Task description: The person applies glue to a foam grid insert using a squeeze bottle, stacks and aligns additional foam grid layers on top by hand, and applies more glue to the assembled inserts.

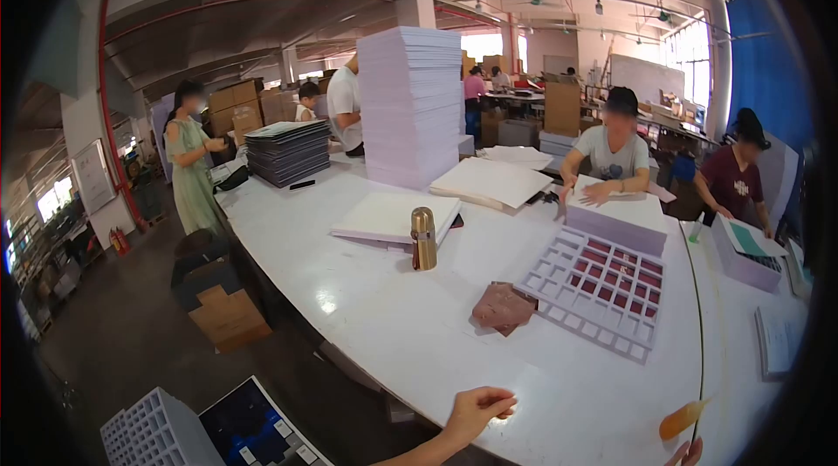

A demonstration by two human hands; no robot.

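My left hand (478, 412) reaches over the near edge of the white table, fingers curled and pressed together; whether anything small is pinched in them I cannot make out. At the bottom right edge only some fingers of my right hand (687, 454) show, slightly apart. Just above them is an orange squeeze bottle (681, 421) with a pointed tip, seemingly not gripped. Ahead lies a white grid tray (546, 272) with many compartments, some showing dark red bottoms. Brownish-pink sheets (504, 309) lie beside its left corner.
A gold thermos (423, 241) stands mid-table near white boards (375, 217) and a tall white stack (406, 108). Across the table a person (615, 147) handles a white box (618, 226); another person (738, 174) works at right. Below left are another grid tray (153, 431) and a cardboard box (229, 318).
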